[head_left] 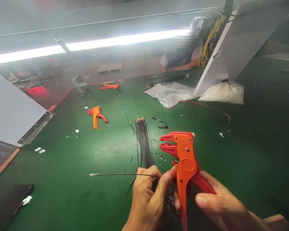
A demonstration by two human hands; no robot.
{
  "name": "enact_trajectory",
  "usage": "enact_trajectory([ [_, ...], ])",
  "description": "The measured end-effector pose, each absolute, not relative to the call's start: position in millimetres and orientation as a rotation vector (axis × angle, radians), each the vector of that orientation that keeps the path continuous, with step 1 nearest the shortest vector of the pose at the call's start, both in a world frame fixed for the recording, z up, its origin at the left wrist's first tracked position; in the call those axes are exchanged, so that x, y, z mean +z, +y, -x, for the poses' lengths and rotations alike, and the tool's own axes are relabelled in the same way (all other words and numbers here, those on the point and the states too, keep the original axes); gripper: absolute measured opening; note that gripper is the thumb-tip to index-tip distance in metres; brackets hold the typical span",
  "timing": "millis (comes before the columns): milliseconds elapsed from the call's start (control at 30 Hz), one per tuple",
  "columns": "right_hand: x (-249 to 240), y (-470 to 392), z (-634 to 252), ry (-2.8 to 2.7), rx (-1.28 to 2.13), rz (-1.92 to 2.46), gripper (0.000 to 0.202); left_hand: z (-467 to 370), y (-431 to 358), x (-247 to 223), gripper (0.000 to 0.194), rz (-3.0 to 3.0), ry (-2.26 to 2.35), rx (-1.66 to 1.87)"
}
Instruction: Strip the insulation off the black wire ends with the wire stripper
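The left hand (148, 195) pinches a single black wire (120, 174) between thumb and forefinger; it runs straight out leftward above the green surface (72, 166), thin, smooth and dark, with a pale, silvery tip. The right hand (214, 199) is curled around the handles of a wire stripper (186, 160), which stands nearly upright just beside the left hand. Its glossy orange body carries a raised circle and metal screws; the blunt red jaws stand apart, facing left, and a red handle slants back against the right hand. Beyond the left hand, a bundle of black wires (144, 141) lies on the surface, slender strands packed side by side, their far ends copper-coloured. Farther off lie a crumpled clear plastic bag (170, 93) and a second orange-and-red stripper (97, 117).
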State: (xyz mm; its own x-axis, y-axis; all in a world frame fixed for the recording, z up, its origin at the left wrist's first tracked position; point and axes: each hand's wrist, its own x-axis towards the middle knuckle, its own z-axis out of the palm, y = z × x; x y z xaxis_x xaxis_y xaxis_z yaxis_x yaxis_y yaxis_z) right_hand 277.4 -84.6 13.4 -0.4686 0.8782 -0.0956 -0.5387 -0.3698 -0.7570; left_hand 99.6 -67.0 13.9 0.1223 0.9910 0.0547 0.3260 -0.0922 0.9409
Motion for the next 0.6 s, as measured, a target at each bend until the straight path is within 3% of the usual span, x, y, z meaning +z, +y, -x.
enact_trajectory([
  [233, 13.6, -86.3, -279.7, -0.725, 2.046, 0.423, 0.049, -93.4, -64.3, 26.7, 0.046, -1.397, 1.136, 0.83],
  [600, 12.6, -88.6, -283.6, -0.802, 2.047, 0.423, 0.051, -95.8, -67.9, 30.3, 0.051, -1.075, 0.927, 0.883],
])
